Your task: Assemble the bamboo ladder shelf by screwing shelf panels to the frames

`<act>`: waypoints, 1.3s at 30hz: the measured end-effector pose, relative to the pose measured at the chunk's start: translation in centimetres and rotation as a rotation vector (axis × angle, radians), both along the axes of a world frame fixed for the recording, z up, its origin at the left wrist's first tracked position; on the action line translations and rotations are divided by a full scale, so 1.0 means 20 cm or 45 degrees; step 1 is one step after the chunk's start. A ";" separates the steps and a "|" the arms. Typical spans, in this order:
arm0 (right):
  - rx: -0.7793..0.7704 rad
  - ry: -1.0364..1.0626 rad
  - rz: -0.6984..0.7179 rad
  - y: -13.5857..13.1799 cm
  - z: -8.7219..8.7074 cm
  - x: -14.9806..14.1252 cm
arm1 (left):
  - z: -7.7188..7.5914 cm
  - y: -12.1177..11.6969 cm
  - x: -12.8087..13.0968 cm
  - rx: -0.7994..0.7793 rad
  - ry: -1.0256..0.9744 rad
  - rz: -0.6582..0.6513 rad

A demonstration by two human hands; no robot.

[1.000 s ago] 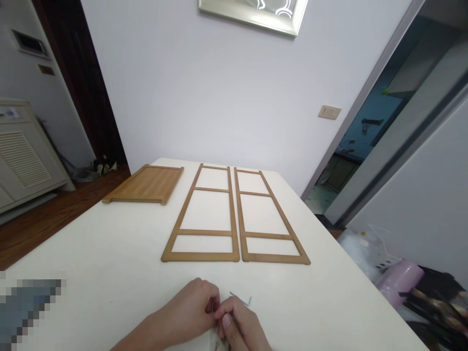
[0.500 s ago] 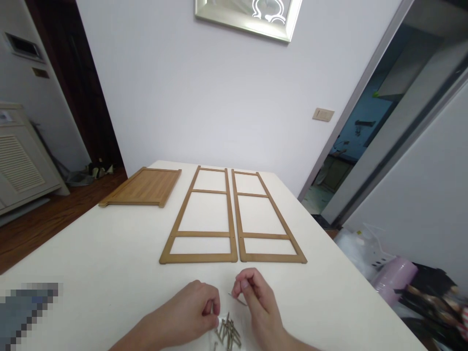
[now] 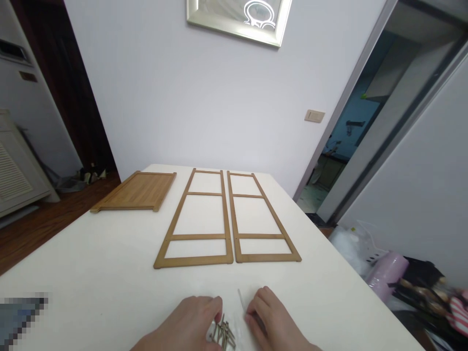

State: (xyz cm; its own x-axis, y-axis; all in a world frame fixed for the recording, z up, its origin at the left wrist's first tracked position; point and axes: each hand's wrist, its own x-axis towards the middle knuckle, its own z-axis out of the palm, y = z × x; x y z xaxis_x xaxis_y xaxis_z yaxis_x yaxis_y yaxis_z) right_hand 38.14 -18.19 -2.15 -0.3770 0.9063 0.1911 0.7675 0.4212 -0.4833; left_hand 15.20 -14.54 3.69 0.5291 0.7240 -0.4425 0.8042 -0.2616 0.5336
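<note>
Several metal screws (image 3: 225, 334) lie in a clear plastic bag (image 3: 238, 327) at the bottom of the view. My left hand (image 3: 190, 321) is at the bag's left side, its fingers closed on the plastic beside the screws. To the right, my right hand (image 3: 272, 319) rests low over the table with curled fingers. A thin pale rod (image 3: 241, 300) sticks out from its fingertips and points away from me; its other end is hidden. Beyond my hands, two wooden frames (image 3: 193, 262) (image 3: 268, 257) with crossbars lie flat side by side.
A slatted wooden panel (image 3: 141, 190) lies at the left on the white table (image 3: 109, 273). A blurred-out dark object (image 3: 20, 314) is at the near left corner. The wall (image 3: 204, 107) stands behind the table; a pink roll (image 3: 387, 275) and bags are on the right.
My right hand has come down toward the table and turned, and the rod now points away from me. My left hand has shifted slightly beside the screws. The whole view has turned a little.
</note>
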 end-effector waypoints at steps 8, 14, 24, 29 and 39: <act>0.087 0.029 0.219 -0.10 -0.08 0.05 | -0.06 -0.01 -0.02 0.078 -0.030 -0.014; 0.002 0.143 0.167 -0.12 -0.04 0.07 | -0.12 0.00 -0.06 0.118 -0.115 -0.030; 0.078 0.191 -0.145 0.06 0.10 0.19 | -0.13 0.10 -0.09 0.199 -0.173 0.154; 0.094 -0.099 0.265 0.06 0.14 0.09 | -0.17 0.10 -0.08 0.182 -0.201 0.098; 0.103 -0.192 0.263 0.01 0.11 0.13 | -0.18 0.11 -0.09 0.171 -0.163 0.097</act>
